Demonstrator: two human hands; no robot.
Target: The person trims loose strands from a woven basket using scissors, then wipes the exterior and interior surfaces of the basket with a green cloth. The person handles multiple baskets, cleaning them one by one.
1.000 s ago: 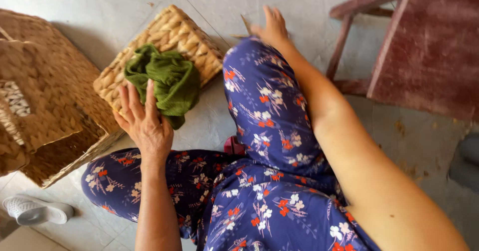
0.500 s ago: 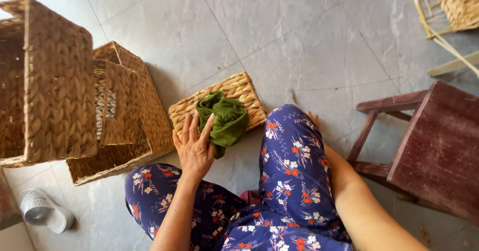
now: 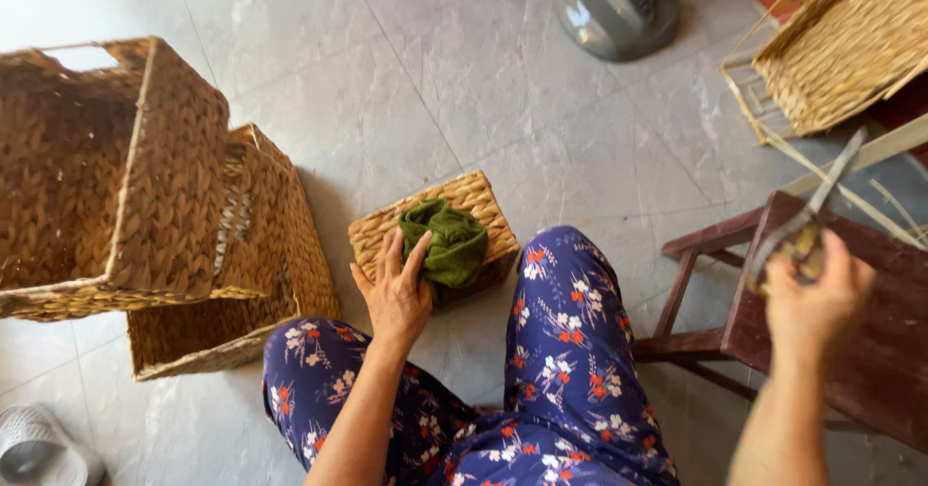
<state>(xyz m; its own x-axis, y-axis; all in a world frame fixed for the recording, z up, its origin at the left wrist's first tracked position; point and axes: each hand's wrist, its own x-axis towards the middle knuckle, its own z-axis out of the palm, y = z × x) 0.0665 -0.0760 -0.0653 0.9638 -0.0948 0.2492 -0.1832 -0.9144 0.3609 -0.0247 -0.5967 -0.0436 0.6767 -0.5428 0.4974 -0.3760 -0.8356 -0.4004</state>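
We sit on the tiled floor (image 3: 541, 109) in flowered trousers (image 3: 561, 351), knees drawn up, with the work laid out within arm's reach. Our left hand (image 3: 394, 293) rests with fingers (image 3: 414, 254) spread and open, flat against the near edge of a small woven mat (image 3: 387, 230) and touching the green cloth (image 3: 443, 243) bunched on top of it, seemingly to steady the pile where it lies just beyond the knees. Our right hand (image 3: 812, 298) is raised at the right, fingers closed around a pair of scissors (image 3: 807, 217) whose blades point up and away, held clear of the lap over a dark red wooden stool (image 3: 851, 293). To the left, a large woven basket (image 3: 106, 177) sits tipped on top of a second basket (image 3: 232, 302), apparently stacked to keep the floor space in front free. At far right another woven piece (image 3: 851, 46) with loose straw ends is cut off by the frame, as is a grey stand base (image 3: 619, 8) at the far edge. The right hand is blurred, so the scissor handles are hard to make out, and a pale object (image 3: 39, 447) at near left is only partly in view.
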